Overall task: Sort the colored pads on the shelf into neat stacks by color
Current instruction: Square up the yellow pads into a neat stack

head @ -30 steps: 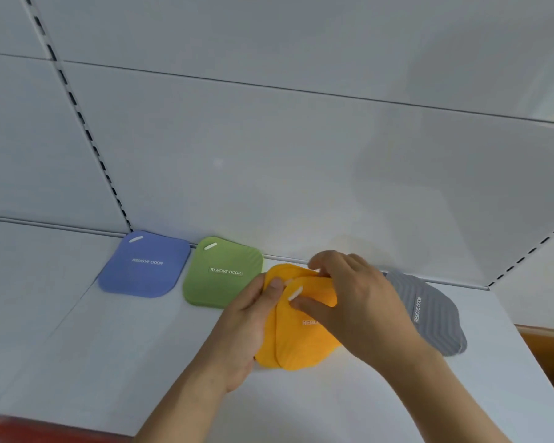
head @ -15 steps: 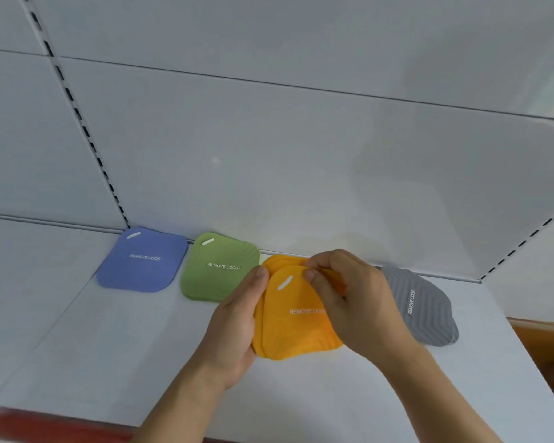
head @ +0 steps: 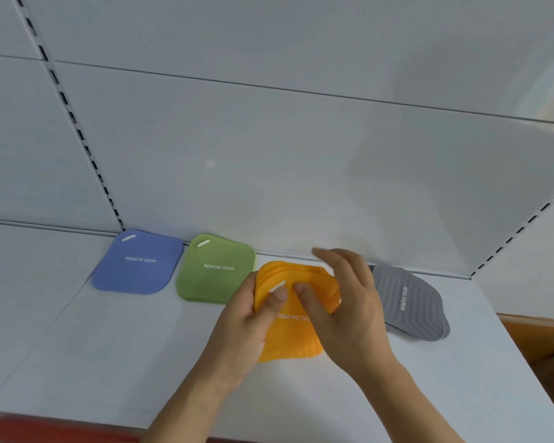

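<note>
Orange pads (head: pixel 293 334): top pad now turned square, lettering reading level, slot at upper left; edges fanned at the stack's back. Right hand (head: pixel 349 311) fingers lifted straight, off the back edge; thumb pressing top. Left hand (head: pixel 247 330) thumb slid onto top pad.

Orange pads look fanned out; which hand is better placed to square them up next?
Probably the right hand: its thumb lies on the orange pads, fingers at their splayed far edge. The left hand pinches the near-left side.
</note>
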The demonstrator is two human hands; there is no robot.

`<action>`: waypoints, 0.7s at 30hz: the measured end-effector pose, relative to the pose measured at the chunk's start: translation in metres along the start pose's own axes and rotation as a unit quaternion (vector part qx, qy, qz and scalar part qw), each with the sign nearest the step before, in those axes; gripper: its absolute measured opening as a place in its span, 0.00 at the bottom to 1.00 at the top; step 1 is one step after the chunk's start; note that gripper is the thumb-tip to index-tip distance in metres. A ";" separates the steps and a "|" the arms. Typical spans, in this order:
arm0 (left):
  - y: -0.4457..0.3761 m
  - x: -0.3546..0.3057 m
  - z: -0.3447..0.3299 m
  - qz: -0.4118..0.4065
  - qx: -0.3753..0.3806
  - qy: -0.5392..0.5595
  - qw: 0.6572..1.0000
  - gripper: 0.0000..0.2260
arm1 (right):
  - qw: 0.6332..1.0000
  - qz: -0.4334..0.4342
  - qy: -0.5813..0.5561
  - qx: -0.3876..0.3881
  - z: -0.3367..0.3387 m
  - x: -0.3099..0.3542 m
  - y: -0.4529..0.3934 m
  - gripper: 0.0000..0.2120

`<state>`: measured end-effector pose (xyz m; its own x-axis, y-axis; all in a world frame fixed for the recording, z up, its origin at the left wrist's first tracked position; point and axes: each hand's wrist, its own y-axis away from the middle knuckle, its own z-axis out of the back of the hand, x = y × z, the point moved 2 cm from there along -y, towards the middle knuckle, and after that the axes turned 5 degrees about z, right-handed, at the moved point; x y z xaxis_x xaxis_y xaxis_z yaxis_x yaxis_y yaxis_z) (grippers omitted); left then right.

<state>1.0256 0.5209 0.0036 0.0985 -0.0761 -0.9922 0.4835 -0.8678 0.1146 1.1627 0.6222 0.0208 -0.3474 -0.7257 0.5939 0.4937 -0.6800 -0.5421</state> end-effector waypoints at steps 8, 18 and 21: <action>-0.002 -0.004 0.005 -0.052 0.027 -0.047 0.997 0.18 | 0.946 -0.188 -0.233 0.120 0.005 -0.030 0.025 0.05; 0.007 0.006 0.002 -0.057 -0.005 -0.040 0.998 0.11 | 0.974 -0.126 -0.190 0.005 0.000 -0.006 0.046 0.12; 0.010 0.013 -0.003 -0.031 -0.046 -0.020 0.998 0.11 | 0.973 -0.143 -0.183 0.006 -0.005 -0.008 0.051 0.13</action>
<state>1.0346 0.5130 -0.0084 0.0320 -0.0437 -0.9985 0.5650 -0.8233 0.0542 1.1864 0.5926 -0.0142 -0.1652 -0.4193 0.8927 0.4278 -0.8460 -0.3182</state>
